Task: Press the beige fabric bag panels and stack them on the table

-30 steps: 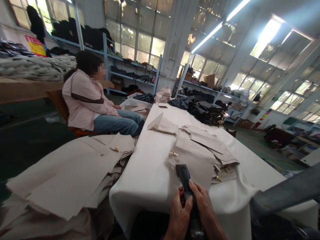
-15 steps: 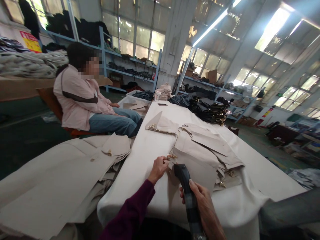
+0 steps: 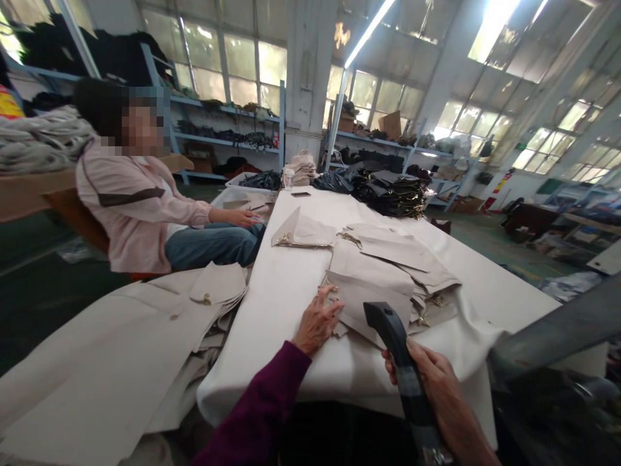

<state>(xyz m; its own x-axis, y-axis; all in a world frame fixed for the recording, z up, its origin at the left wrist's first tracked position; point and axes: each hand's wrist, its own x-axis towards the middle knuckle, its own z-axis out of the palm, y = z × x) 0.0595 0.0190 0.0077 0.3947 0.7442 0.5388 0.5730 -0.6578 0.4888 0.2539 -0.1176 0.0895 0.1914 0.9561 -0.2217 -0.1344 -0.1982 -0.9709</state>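
My right hand [image 3: 429,366] is wrapped round a black curved handheld tool [image 3: 395,333], whose flat head points up and left above the table. My left hand [image 3: 317,320] lies with spread, bent fingers on the left edge of a beige fabric pile [image 3: 366,281], near a small metal fitting at its fingertips. Gold-coloured metal pieces [image 3: 424,320] show at the pile's right side. Beyond it, a folded beige piece [image 3: 305,230] with a metal trim rests on the white-covered table [image 3: 286,294].
Beige panels [image 3: 111,349] are heaped at the left. A seated person [image 3: 130,200] in a pink jacket is beyond them. Black pieces [image 3: 388,191] are stacked at the table's far end, beside a phone [image 3: 301,194]. A grey beam [image 3: 557,323] crosses at the right.
My left hand has opened from its pinch at the metal fitting. The tool in my right hand has moved right, away from it. The seated person has stretched an arm forward. The view has shifted.
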